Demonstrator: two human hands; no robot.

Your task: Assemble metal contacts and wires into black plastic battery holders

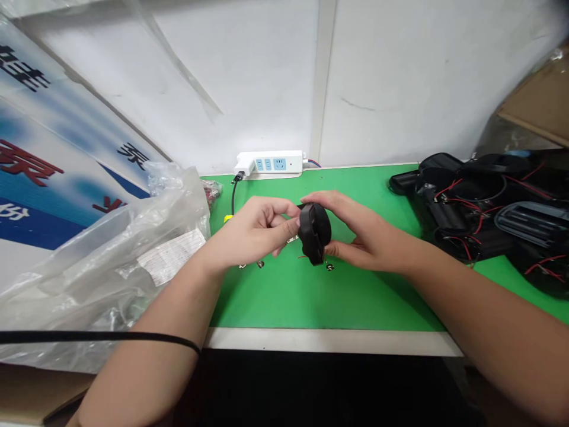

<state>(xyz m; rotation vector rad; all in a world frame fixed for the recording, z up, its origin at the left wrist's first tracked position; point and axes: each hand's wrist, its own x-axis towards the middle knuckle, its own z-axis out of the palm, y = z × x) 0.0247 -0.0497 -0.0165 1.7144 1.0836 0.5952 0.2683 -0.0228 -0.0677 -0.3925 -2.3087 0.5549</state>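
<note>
Holds the black part point(314, 233) near the centre of the frame, over the green table point(275, 302), between both hands. Has it clamped in the right hand point(358, 237), fingers over the top, thumb at the lower right. Brings the left hand point(255, 231) in from the other side, thumb and forefinger close together at the part's left face. Cannot tell for sure from this angle about any wire or edge pinched there. Touches with both hands, neither nearer; from the left fingertips, lies just to the right. Runs near upright along its long axis, lower end leaning slightly right, narrow side toward the camera. Below, near the lower end: a small metal piece point(329, 267). Well apart, at right of frame: a pile of black parts with red wires point(471, 207).
</note>
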